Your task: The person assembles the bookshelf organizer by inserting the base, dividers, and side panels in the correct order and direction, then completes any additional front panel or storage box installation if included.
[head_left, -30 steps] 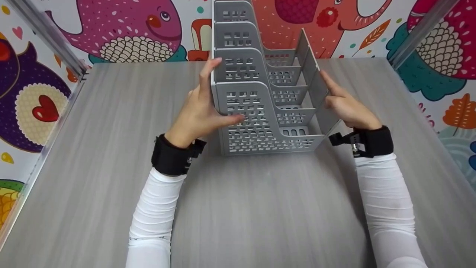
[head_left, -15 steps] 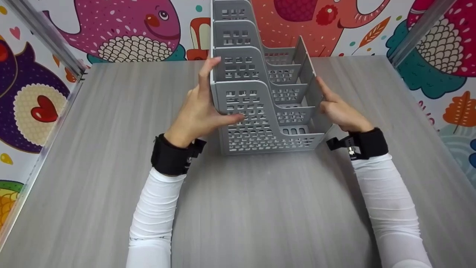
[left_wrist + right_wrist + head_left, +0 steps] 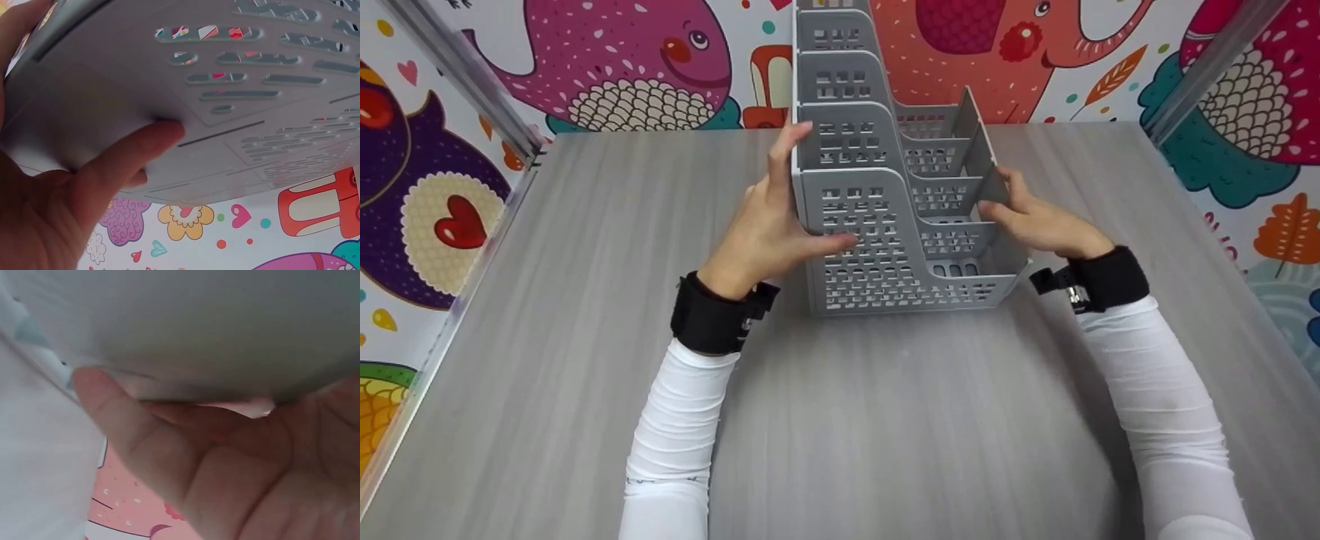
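Observation:
A grey plastic file organizer (image 3: 859,225) with several perforated compartments stands upright at the back middle of the table. My left hand (image 3: 761,232) holds its tall left side, with the thumb across the front face and the other fingers along the side and back. In the left wrist view, fingers press the smooth grey wall (image 3: 107,107). At the right, a grey end panel (image 3: 976,139) runs along the low compartment openings. My right hand (image 3: 1046,221) grips this panel, thumb over its top edge and fingers outside. The right wrist view shows fingers (image 3: 140,433) against the panel's outer face.
The organizer stands on a grey wood-grain table (image 3: 900,420). Behind it rises a wall (image 3: 645,60) printed with cartoon animals. Metal posts stand at the left and right back corners.
The end panel has swung inward, to the left, closer against the compartments. My right hand has followed it, going from a pressing index finger to a thumb-over-edge grip. My left hand keeps its hold.

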`<state>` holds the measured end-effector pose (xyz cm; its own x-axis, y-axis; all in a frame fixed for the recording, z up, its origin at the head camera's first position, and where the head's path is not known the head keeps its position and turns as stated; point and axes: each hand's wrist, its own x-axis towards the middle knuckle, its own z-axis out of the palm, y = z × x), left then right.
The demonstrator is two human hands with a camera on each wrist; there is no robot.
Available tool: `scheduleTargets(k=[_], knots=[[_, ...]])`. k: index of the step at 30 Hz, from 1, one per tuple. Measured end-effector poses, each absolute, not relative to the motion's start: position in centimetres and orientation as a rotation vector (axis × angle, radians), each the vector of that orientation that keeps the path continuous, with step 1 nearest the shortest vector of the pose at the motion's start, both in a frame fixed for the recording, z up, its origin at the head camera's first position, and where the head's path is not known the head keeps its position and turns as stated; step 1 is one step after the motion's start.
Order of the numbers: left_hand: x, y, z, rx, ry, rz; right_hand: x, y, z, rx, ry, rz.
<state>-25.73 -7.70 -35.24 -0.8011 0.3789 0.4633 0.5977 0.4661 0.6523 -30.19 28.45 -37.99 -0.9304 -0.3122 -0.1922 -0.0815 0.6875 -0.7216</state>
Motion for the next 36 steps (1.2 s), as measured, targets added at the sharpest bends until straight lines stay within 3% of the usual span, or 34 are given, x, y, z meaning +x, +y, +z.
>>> scheduleTargets(k=[12,36], knots=[[-25.7,-7.9,-35.4,-0.843,-2.467,-1.237,-35.9,27.4,-37.7,-0.283,2.709,-0.823],[-25.9,-7.9,-35.4,-0.862,-2.461,-1.238,-36.1,26.9,-39.8,-0.177,2.622,-0.807]])
